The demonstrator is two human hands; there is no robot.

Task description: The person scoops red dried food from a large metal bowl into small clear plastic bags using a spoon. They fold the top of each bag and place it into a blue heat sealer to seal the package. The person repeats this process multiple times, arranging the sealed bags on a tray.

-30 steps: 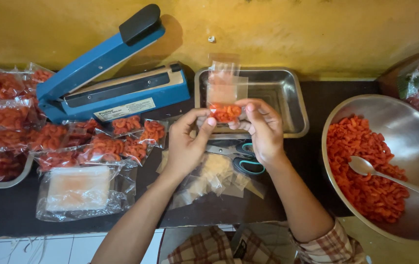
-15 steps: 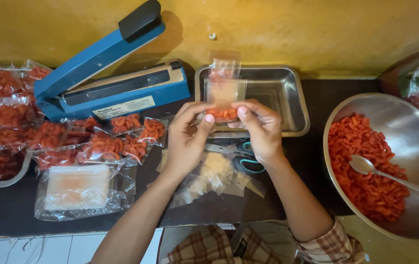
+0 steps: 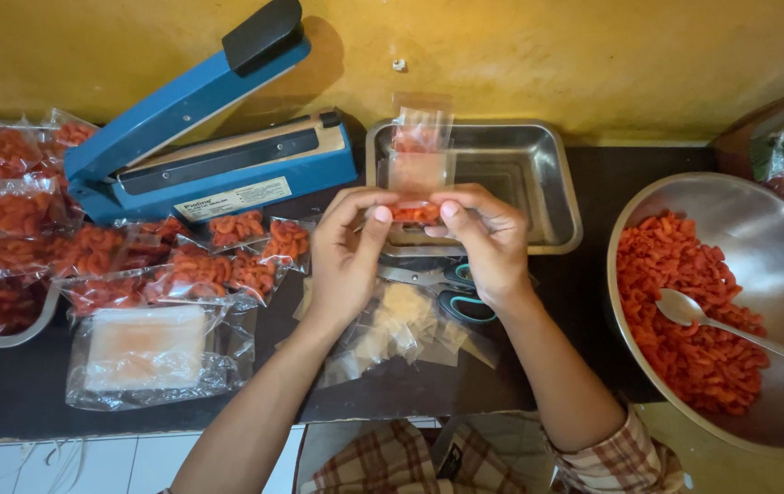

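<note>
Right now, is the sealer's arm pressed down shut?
No. The blue heat sealer has its arm raised at an angle, while both hands hold the small bag above the steel tray.

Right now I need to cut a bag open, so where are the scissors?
The teal-handled metal scissors lie at centre on the dark table, just below the rectangular steel tray, partly under the right hand.

sleeve (image 3: 625, 453): plaid, rolled | trousers (image 3: 383, 462): plaid | forearms bare

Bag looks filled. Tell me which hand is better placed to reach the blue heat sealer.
Left, probably. The left hand pinches the small clear plastic bag on the side nearer the blue heat sealer; the right hand is farther.
</note>
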